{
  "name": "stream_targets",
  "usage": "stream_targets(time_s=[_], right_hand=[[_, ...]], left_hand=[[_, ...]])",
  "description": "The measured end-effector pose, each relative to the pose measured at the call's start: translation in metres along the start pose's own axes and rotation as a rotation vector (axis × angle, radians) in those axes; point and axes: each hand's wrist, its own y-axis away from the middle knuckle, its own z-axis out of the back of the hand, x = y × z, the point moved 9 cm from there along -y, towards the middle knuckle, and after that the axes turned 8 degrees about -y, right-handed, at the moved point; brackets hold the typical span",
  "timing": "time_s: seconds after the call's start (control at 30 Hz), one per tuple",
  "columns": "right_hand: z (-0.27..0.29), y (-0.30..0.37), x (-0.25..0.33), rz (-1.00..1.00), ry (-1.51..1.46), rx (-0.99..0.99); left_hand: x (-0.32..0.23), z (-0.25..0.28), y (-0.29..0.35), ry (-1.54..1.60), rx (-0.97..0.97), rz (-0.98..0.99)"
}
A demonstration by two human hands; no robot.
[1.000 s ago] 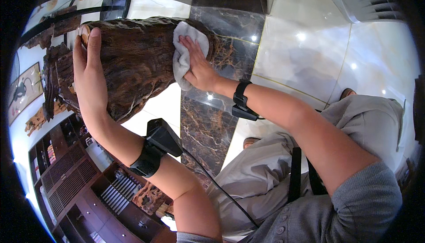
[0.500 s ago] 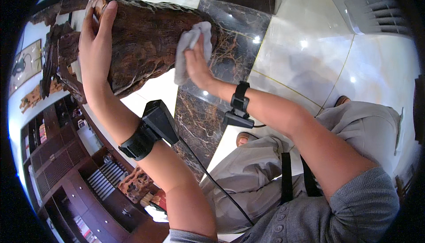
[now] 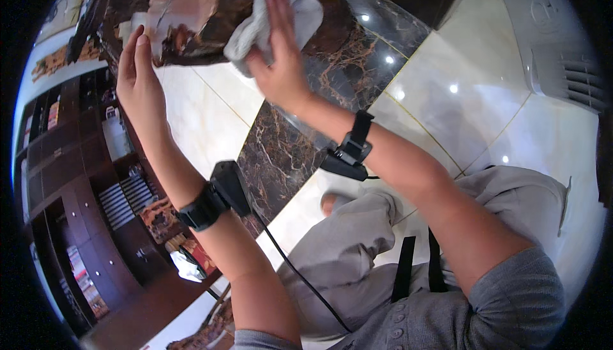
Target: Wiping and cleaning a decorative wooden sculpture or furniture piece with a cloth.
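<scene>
A large dark-brown wooden piece [image 3: 214,28], carved or root-like with a glossy surface, fills the top of the view, its upper part cut off by the edge. My right hand [image 3: 284,72] presses a pale grey cloth [image 3: 308,12] to its right part, fingers laid along the cloth and the thumb at its lower edge. My left hand [image 3: 143,85] is at the wood's lower left edge with its fingers stretched upward, nothing in its grasp. Whether those fingertips touch the wood I cannot tell.
Below the wood, a dark marbled floor strip [image 3: 274,158] crosses pale shiny tiles [image 3: 440,88]. A grey vented appliance [image 3: 555,44] stands at the right. Dark shelving [image 3: 83,203] lines the left. A black cable [image 3: 294,270] runs from my left wrist strap across my lap.
The wooden piece appears higher and shows a different, glossier side. My right hand and cloth have moved up in the view; the left hand has come off the wood's rounded upper end.
</scene>
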Motion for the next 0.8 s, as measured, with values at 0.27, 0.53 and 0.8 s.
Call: stream_targets(time_s=[0.27,0.53,0.8], right_hand=[[0.022,-0.018,-0.017,-0.094,0.028,0.149],[0.046,-0.02,-0.064,-0.404,0.199,0.319],[0.041,-0.005,-0.033,-0.468,0.346,0.164]], left_hand=[[0.012,0.007,-0.018,-0.212,-0.127,-0.032],[0.059,-0.027,-0.055,-0.297,-0.074,0.078],[0.042,-0.024,-0.024,-0.267,0.021,0.132]])
